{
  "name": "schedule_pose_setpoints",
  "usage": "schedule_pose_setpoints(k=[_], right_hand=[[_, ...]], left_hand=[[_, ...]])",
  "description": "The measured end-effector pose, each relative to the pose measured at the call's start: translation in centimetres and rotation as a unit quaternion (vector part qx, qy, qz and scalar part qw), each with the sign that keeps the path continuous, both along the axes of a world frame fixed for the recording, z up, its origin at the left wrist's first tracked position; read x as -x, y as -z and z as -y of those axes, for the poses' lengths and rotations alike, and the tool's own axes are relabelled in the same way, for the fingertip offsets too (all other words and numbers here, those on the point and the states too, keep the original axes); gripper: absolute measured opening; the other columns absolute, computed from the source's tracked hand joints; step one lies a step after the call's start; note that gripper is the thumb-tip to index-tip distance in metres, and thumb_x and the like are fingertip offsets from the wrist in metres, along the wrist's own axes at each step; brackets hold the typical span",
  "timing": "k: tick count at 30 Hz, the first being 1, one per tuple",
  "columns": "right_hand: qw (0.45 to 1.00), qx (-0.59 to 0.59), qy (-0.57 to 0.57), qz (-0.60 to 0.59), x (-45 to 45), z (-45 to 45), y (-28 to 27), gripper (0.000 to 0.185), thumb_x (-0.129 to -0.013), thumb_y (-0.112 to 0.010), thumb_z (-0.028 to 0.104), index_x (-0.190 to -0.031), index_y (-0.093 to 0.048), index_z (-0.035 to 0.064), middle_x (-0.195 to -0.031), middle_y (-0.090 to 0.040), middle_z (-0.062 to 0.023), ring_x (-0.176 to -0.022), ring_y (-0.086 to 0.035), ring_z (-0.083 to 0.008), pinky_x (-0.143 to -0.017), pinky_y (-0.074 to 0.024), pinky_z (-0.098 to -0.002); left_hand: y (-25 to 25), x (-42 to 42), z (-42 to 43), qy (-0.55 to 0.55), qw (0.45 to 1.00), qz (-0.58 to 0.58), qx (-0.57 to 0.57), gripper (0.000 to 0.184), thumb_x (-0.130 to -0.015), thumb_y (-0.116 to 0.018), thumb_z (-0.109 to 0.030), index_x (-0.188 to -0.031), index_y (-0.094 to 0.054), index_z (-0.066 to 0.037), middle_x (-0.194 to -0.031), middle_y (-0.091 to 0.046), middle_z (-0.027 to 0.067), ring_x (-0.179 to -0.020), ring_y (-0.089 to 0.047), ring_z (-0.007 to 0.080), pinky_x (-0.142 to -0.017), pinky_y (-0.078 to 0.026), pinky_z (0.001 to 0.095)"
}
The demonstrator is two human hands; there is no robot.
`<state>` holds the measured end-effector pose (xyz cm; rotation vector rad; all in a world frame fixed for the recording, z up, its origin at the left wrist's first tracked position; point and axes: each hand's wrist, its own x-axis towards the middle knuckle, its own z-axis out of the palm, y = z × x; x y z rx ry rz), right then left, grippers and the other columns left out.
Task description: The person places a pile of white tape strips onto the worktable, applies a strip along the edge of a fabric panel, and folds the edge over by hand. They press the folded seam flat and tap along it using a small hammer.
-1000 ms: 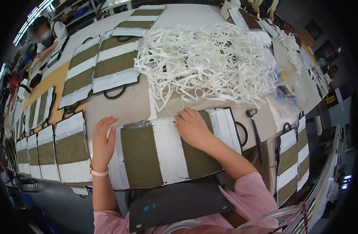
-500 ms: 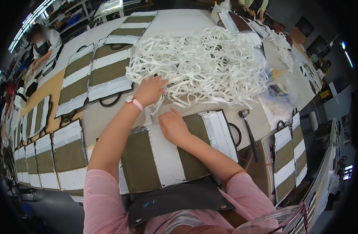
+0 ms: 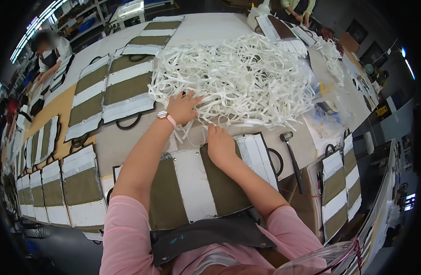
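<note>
A large tangled heap of narrow white strips (image 3: 247, 78) lies on the table in front of me. My left hand (image 3: 183, 109), with a pink-banded watch at its wrist, rests on the heap's near left edge, fingers spread. Closer to me, my right hand (image 3: 221, 145) is closed, its fingertips pinching the end of a white strip at the heap's near edge. Below both hands lies an olive and white fabric bag panel (image 3: 194, 183) with dark edging, small metal studs and a dark loop handle. My forearms cover parts of it.
A hammer (image 3: 290, 158) lies right of the panel. Similar panels (image 3: 86, 98) lie at the left, with more (image 3: 77, 183) along the left edge and others (image 3: 334, 192) at the right. Crumpled clear plastic (image 3: 329, 110) sits beside the heap. Two other people work at the far ends.
My right hand has moved right and slightly forward, to the heap's near edge. My left hand has shifted slightly right and nearer to me, its fingers still spread over the strips.
</note>
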<state>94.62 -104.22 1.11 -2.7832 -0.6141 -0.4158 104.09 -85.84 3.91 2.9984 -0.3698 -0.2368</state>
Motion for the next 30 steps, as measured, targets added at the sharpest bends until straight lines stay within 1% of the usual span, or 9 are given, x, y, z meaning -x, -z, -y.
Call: schedule_pose_setpoints(k=[3, 6, 9, 13, 15, 18, 24, 27, 30], right_hand=[[0.989, -0.021, -0.091, -0.116, 0.7, 1.9, -1.7, 0.010, -0.085, -0.061, 0.004, -0.094, -0.064, 0.0015, -0.094, -0.066, -0.0135, -0.088, -0.062, -0.0341, -0.076, -0.0517, -0.0467], [0.979, -0.103, -0.160, -0.076, 3.4, 4.5, -5.9, 0.003, -0.085, -0.064, 0.003, -0.087, -0.065, 0.0024, -0.089, -0.066, -0.0117, -0.085, -0.061, -0.0329, -0.075, -0.0496, -0.0438], [0.953, -0.203, -0.219, -0.061, 5.6, 7.6, -9.7, 0.005, -0.084, -0.065, 0.000, -0.087, -0.065, 0.0028, -0.082, -0.064, -0.0116, -0.081, -0.058, -0.0341, -0.076, -0.0470, -0.0395], [0.887, -0.369, -0.199, -0.192, 7.6, 14.9, -12.3, 0.004, -0.089, -0.066, 0.004, -0.092, -0.068, 0.0001, -0.086, -0.065, -0.0102, -0.081, -0.060, -0.0255, -0.075, -0.0450, -0.0357], [0.819, -0.521, -0.170, -0.170, 8.8, 19.3, -12.6, 0.006, -0.089, -0.066, 0.003, -0.090, -0.069, -0.0013, -0.089, -0.066, -0.0107, -0.084, -0.061, -0.0221, -0.078, -0.0457, -0.0343], [0.782, -0.597, -0.136, -0.119, 9.1, 22.6, -12.7, 0.007, -0.089, -0.064, 0.002, -0.090, -0.070, -0.0025, -0.091, -0.067, -0.0122, -0.088, -0.062, -0.0227, -0.082, -0.0472, -0.0342], [0.883, -0.353, -0.163, -0.264, 9.8, 17.6, -9.8, 0.012, -0.087, -0.067, -0.001, -0.099, -0.070, -0.0020, -0.102, -0.071, -0.0096, -0.097, -0.064, -0.0262, -0.087, -0.0494, -0.0372], [0.900, -0.274, -0.230, -0.247, 9.9, 12.9, -8.2, 0.013, -0.086, -0.069, 0.001, -0.099, -0.068, 0.0019, -0.103, -0.070, -0.0100, -0.099, -0.062, -0.0313, -0.088, -0.0495, -0.0404], [0.940, -0.198, -0.227, -0.159, 10.3, 10.0, -7.3, 0.013, -0.085, -0.069, 0.001, -0.098, -0.067, 0.0035, -0.103, -0.069, -0.0108, -0.102, -0.062, -0.0330, -0.089, -0.0496, -0.0421]], left_hand=[[0.2, -0.3, 0.0, -0.003, 1.000, -0.008, -0.001, 0.069, -0.092, -0.064, -0.040, -0.154, -0.036, -0.034, -0.164, -0.028, 0.0082, -0.146, -0.032, 0.0401, -0.114, -0.027, 0.0658], [0.8, -0.8, -0.2, -0.002, 1.000, -0.009, -0.002, 0.068, -0.093, -0.063, -0.042, -0.154, -0.036, -0.035, -0.163, -0.029, 0.0078, -0.143, -0.038, 0.0410, -0.113, -0.029, 0.0659], [0.6, -0.9, 0.0, -0.004, 1.000, -0.013, -0.028, 0.069, -0.094, -0.061, -0.044, -0.156, -0.032, -0.034, -0.163, -0.030, 0.0096, -0.140, -0.041, 0.0415, -0.110, -0.035, 0.0603], [0.2, -0.9, 0.2, -0.016, 0.999, -0.032, -0.026, 0.069, -0.094, -0.060, -0.044, -0.156, -0.031, -0.034, -0.163, -0.030, 0.0084, -0.139, -0.043, 0.0412, -0.110, -0.035, 0.0609], [0.1, -1.0, 0.4, -0.023, 0.999, -0.037, -0.027, 0.070, -0.094, -0.060, -0.045, -0.156, -0.031, -0.034, -0.163, -0.030, 0.0078, -0.139, -0.043, 0.0411, -0.109, -0.035, 0.0616], [-0.3, -1.0, 0.7, -0.034, 0.998, -0.047, -0.031, 0.070, -0.094, -0.060, -0.045, -0.157, -0.031, -0.034, -0.163, -0.029, 0.0079, -0.139, -0.043, 0.0412, -0.110, -0.035, 0.0628], [-0.1, -0.6, 0.8, -0.025, 0.998, -0.026, -0.048, 0.069, -0.095, -0.060, -0.045, -0.156, -0.031, -0.034, -0.163, -0.030, 0.0086, -0.140, -0.042, 0.0409, -0.112, -0.033, 0.0628], [0.3, 0.2, 1.1, -0.034, 0.997, 0.056, -0.032, 0.061, -0.092, -0.066, -0.034, -0.149, -0.046, -0.032, -0.157, -0.040, 0.0105, -0.136, -0.046, 0.0402, -0.109, -0.033, 0.0648], [-1.0, 0.3, 2.6, 0.009, 0.991, 0.073, -0.116, 0.053, -0.089, -0.069, -0.029, -0.140, -0.056, -0.027, -0.151, -0.045, 0.0165, -0.137, -0.045, 0.0385, -0.108, -0.033, 0.0657]])
